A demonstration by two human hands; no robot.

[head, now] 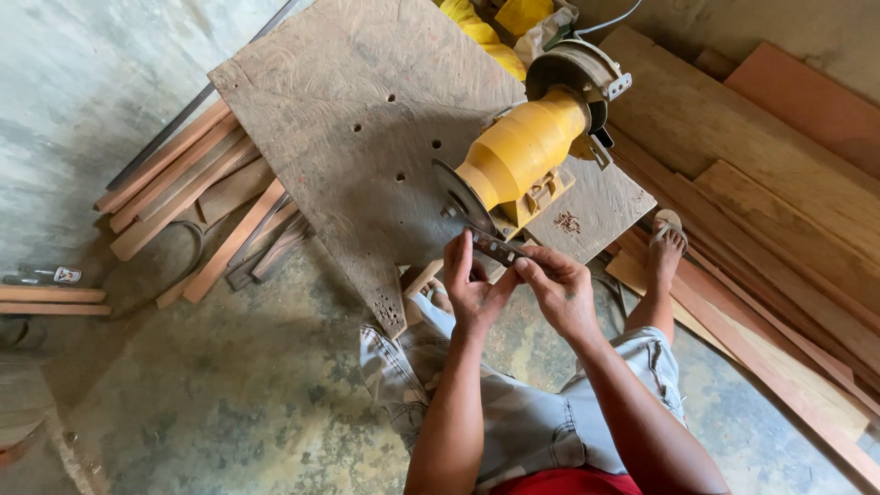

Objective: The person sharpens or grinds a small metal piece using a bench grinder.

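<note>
Dark metal strip [496,246] – flat, slotted, probably a planer blade – held by both hands against the left grinding wheel [461,197] of a yellow bench grinder [524,151]. Left hand [470,286]: fingers upright and close together, thumb and fingertips pinching the strip's near end just below the wheel. Right hand [559,289]: thumb and forefinger pinching the other end, remaining fingers curled under. Strip lies slanted between the 2 hands, its upper end touching or just beside the wheel edge; actual contact cannot be told. No sparks visible, and whether the wheel spins cannot be told either.

Grinder sits on a worn plywood board [357,119] with drilled holes, board resting over stacked wood slats [183,183]. Person squats – sandalled foot [666,240] on long planks [770,238] at right, concrete floor [229,394] below.

Progress, as a judgement: the strip is gripped and presented to the wheel, so the work looks to be in its grinding stage; the edge's condition is too small to read, so how much remains is unclear.
</note>
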